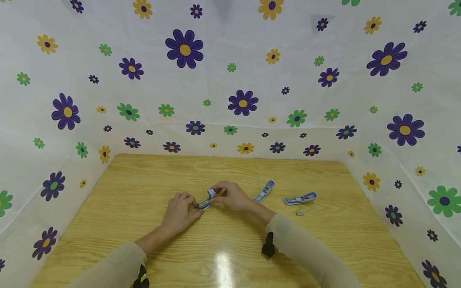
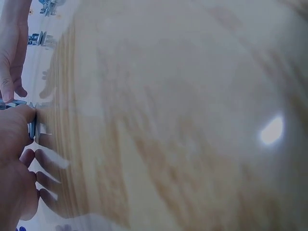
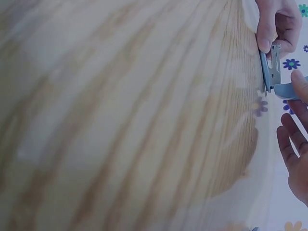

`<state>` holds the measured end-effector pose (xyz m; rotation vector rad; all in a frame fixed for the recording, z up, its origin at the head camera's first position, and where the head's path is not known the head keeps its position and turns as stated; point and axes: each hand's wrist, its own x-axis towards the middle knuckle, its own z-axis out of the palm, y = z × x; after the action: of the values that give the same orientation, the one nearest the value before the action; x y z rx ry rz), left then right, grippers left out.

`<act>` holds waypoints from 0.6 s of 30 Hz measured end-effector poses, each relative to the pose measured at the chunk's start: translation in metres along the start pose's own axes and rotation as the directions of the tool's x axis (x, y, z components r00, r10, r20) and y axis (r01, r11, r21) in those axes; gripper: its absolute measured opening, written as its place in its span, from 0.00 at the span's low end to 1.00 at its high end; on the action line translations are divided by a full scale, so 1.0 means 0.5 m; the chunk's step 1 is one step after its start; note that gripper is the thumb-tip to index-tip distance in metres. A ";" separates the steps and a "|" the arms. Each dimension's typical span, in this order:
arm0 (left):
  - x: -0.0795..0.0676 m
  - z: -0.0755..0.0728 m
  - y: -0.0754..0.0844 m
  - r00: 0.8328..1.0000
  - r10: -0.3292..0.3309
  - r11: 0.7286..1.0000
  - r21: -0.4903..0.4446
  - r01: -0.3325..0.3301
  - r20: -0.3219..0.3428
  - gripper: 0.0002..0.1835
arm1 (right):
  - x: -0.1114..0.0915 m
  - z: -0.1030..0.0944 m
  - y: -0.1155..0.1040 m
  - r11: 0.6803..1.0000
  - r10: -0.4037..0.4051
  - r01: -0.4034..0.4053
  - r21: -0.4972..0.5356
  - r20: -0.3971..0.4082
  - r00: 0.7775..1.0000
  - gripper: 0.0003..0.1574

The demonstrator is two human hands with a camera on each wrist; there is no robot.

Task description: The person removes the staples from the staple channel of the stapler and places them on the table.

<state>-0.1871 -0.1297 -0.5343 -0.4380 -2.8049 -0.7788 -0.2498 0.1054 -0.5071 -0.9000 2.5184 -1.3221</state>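
A small blue stapler [image 1: 204, 204] lies opened up on the wooden table between the two hands. My left hand [image 1: 179, 214] pinches one end of its base, thumb on the near side. At the other end, my right hand [image 1: 232, 197] holds the raised blue top cover [image 3: 286, 91] between thumb and fingers. The right wrist view shows the metal magazine [image 3: 275, 65] standing apart from the base [image 3: 265, 72], with the right hand's lower fingers extended. In the left wrist view the left hand [image 2: 17, 159] hides most of the stapler.
Right of my hands lie two more opened blue staplers, one slanted [image 1: 264, 191] and partly behind the right forearm, the other [image 1: 300, 199] farther right. A small grey strip of staples [image 1: 300, 213] is just below that one. Flower-print cloth [image 1: 216, 80] surrounds the table's back and sides.
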 end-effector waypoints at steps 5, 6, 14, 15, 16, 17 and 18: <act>0.000 0.001 -0.001 1.000 0.000 1.000 0.013 0.000 0.000 0.12 | -0.003 -0.002 0.003 1.000 -0.003 0.003 -0.001 -0.012 1.000 0.21; 0.000 0.001 -0.001 1.000 0.003 1.000 0.017 -0.003 -0.002 0.12 | -0.003 -0.003 0.002 1.000 0.000 0.000 -0.001 -0.014 1.000 0.22; 0.001 0.005 -0.001 1.000 0.018 0.999 0.027 -0.018 -0.024 0.12 | -0.008 -0.014 0.002 1.000 0.029 -0.030 -0.008 -0.070 0.997 0.25; 0.000 0.005 0.000 0.999 0.019 0.999 0.028 -0.018 -0.025 0.12 | -0.009 -0.016 0.004 1.000 0.025 -0.026 -0.008 -0.079 0.997 0.26; 0.000 0.006 0.000 0.999 0.019 0.999 0.029 -0.019 -0.028 0.12 | -0.010 -0.017 0.005 1.000 0.022 -0.023 -0.010 -0.087 0.996 0.27; 0.000 0.006 0.000 0.999 0.019 0.999 0.030 -0.018 -0.028 0.12 | -0.011 -0.018 0.005 1.000 0.015 -0.017 -0.016 -0.095 0.995 0.27; 0.000 0.007 0.000 0.999 0.019 0.999 0.029 -0.018 -0.030 0.12 | -0.012 -0.018 0.006 0.999 0.016 -0.019 -0.027 -0.103 0.995 0.27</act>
<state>-0.1873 -0.1282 -0.5371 -0.4426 -2.7766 -0.7335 -0.2500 0.1163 -0.5047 -0.8336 2.6218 -1.3655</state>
